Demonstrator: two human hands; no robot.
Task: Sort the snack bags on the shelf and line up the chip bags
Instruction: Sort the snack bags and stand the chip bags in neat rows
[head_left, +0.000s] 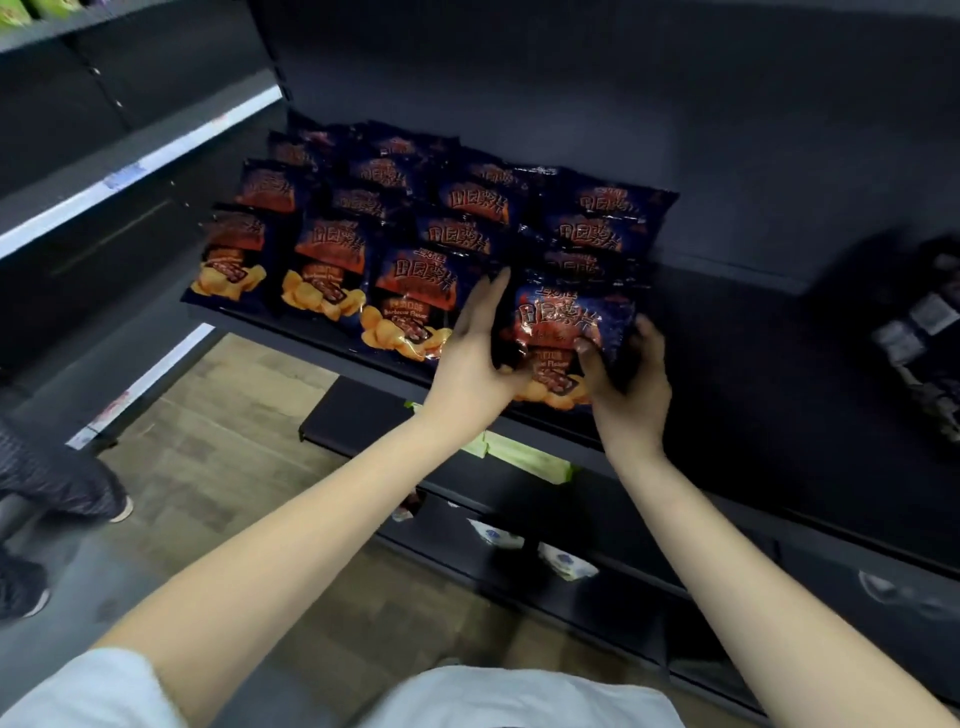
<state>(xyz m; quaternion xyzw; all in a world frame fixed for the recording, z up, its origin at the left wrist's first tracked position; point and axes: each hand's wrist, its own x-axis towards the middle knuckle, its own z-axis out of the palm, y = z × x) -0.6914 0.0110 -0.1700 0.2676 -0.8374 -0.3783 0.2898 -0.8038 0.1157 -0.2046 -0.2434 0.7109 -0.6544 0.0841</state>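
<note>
Gripping a chip bag (569, 332) on the shelf (727, 364)

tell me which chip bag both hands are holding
The rightmost chip bag, held between the left hand and right hand; no other bag is held.

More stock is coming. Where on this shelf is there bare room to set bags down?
Bare: the black metal shelf between the held blue-and-red foil chip bag and the blurred dark packets far right. Crowded: overlapping rows of like bags leftwards.
</note>
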